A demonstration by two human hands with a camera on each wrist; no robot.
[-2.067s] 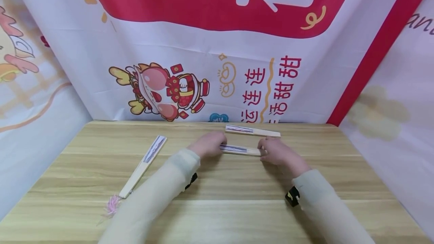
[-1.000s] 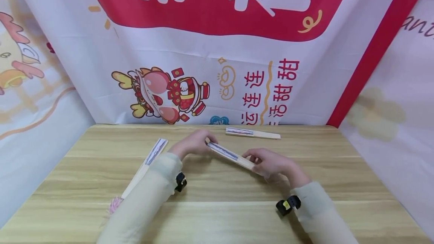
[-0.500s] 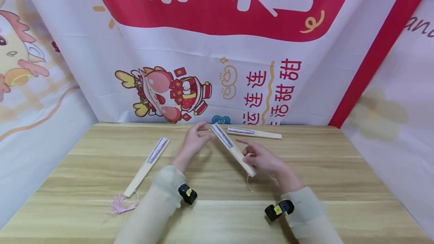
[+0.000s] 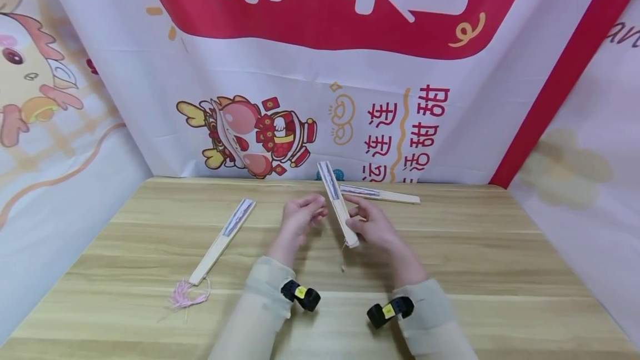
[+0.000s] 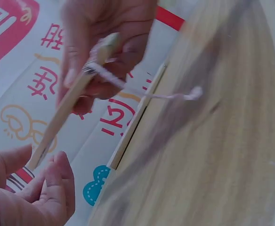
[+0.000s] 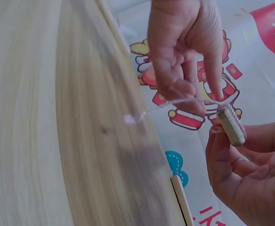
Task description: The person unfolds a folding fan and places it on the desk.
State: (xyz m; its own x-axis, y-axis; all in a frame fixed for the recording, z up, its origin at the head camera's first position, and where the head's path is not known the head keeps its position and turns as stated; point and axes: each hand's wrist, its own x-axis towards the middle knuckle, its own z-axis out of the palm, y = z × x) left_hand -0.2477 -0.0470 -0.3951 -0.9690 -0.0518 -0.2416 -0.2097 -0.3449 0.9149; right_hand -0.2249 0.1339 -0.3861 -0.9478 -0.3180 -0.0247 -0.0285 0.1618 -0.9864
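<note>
A folded hand fan (image 4: 334, 190), pale wood with a printed strip near its top, stands tilted up off the table. My right hand (image 4: 374, 225) pinches it near its lower end between thumb and fingers. From that end dangles a thin pinkish cord (image 5: 147, 92), also seen in the right wrist view. My left hand (image 4: 301, 218) is just left of the fan, its fingers loosely bent and holding nothing; in the left wrist view the fan's top end overlaps the gap between thumb and fingers.
Another folded fan (image 4: 222, 242) with a pink tassel (image 4: 187, 295) lies slantwise at left on the wooden table (image 4: 475, 271). A third folded fan (image 4: 395, 196) lies along the back edge, partly behind the held one. A printed cloth (image 4: 280, 65) hangs behind the table.
My hands first held the fan at both ends, low over the table. The left hand let go; the right hand swung the fan from crosswise to nearly upright, its printed end raised.
</note>
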